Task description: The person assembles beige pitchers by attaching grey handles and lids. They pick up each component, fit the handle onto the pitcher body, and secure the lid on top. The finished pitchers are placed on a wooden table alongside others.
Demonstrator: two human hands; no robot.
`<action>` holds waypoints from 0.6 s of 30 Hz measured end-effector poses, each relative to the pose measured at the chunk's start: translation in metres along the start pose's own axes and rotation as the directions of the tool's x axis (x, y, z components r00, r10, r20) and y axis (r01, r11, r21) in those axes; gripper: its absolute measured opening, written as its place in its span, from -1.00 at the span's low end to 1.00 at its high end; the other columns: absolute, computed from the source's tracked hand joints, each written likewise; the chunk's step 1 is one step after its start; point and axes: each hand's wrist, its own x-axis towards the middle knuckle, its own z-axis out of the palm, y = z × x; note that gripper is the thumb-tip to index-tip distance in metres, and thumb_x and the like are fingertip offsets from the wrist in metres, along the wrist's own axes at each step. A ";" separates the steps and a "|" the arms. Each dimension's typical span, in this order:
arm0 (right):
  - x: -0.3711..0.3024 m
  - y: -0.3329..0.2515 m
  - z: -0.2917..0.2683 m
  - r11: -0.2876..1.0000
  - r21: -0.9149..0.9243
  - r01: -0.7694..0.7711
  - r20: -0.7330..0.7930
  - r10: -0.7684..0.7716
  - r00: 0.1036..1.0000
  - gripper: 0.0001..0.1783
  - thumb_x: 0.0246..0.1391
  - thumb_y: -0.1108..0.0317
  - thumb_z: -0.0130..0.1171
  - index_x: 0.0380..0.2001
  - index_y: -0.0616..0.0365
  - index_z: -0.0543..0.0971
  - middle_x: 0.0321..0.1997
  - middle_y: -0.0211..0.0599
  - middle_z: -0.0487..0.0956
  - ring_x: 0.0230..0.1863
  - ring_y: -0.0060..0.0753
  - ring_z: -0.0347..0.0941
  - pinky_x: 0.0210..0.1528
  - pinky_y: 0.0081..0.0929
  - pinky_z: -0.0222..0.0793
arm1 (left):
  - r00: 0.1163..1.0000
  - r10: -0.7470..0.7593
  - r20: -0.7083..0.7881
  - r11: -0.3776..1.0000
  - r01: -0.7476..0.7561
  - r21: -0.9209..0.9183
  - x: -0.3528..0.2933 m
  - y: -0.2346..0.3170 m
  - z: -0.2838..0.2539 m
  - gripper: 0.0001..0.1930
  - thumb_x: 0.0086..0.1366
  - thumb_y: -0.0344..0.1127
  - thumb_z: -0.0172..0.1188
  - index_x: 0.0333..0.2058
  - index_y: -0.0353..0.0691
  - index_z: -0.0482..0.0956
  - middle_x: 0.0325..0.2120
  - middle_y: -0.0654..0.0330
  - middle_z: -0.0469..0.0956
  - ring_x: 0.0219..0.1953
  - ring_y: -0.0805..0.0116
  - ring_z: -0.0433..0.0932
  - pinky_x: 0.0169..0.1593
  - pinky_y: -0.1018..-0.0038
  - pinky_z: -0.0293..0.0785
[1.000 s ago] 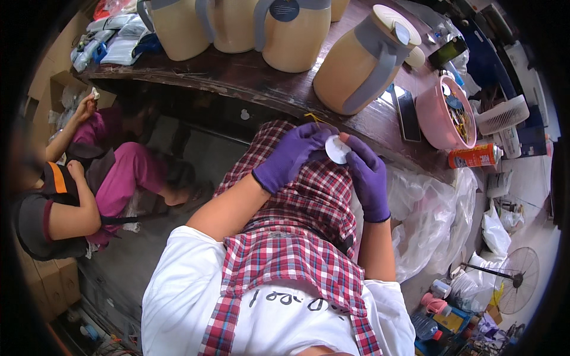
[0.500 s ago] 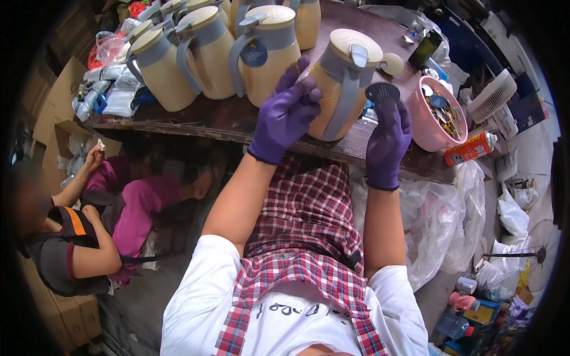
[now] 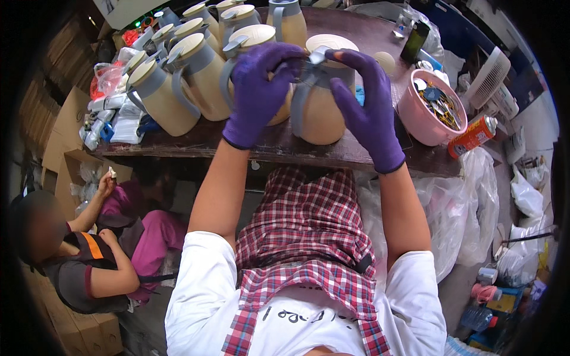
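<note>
A cream jug [image 3: 323,118] with a grey collar and handle stands on the table in front of me. My left hand [image 3: 260,89], in a purple glove, is closed beside the jug's lid lever [image 3: 317,56]; a dark, blurred, partly see-through thing is at its fingertips, and I cannot make out what it is. My right hand [image 3: 371,98], also gloved, curves over the jug's right side. Its index fingertip, showing through the glove, lies at the lever, while the thumb is apart beside the collar. Just behind my left hand is another cream jug [image 3: 255,34], partly covered.
Several more jugs [image 3: 169,104] stand at the left and back. A pink tub [image 3: 424,118] of dark tags and yellow strings is at the right, next to an orange spray can [image 3: 472,137]. A green bottle [image 3: 414,43] stands behind. Another person [image 3: 98,255] sits at lower left.
The round dark tag that was in my right hand no longer shows clearly. Both hands have come to the jug's top, and its handle has swung round to the left.
</note>
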 end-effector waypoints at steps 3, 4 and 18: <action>0.000 -0.002 0.004 0.986 -0.164 0.037 -0.001 -0.038 0.999 -0.50 -0.06 0.27 0.38 0.02 -0.04 0.56 -0.04 -0.34 0.63 0.01 -0.11 0.50 0.14 -0.16 0.32 | 0.992 0.126 -0.004 0.916 -0.115 0.383 0.014 -0.014 -0.018 -0.77 0.14 -0.40 0.29 -0.27 0.17 0.73 -0.40 0.36 0.60 -0.33 0.23 0.54 -0.18 0.30 0.42; -0.001 -0.002 0.005 0.982 -0.186 0.035 0.011 -0.034 0.999 -0.48 -0.06 0.26 0.38 0.04 -0.05 0.55 -0.03 -0.34 0.63 0.02 -0.11 0.51 0.15 -0.15 0.32 | 0.979 0.204 0.028 0.824 -0.187 0.535 0.022 -0.016 -0.026 -0.78 0.14 -0.37 0.29 -0.28 0.21 0.72 -0.42 0.36 0.59 -0.33 0.25 0.53 -0.17 0.28 0.40; -0.012 -0.002 -0.001 0.988 -0.138 0.069 0.096 -0.056 0.994 -0.35 -0.03 0.33 0.33 0.21 0.00 0.46 0.20 -0.22 0.53 0.29 -0.07 0.38 0.33 -0.08 0.22 | 0.967 0.189 0.172 0.691 -0.255 0.676 0.044 -0.031 0.021 -0.62 0.26 -0.19 0.28 0.07 0.20 0.61 -0.17 0.28 0.61 -0.04 0.21 0.54 0.02 0.24 0.40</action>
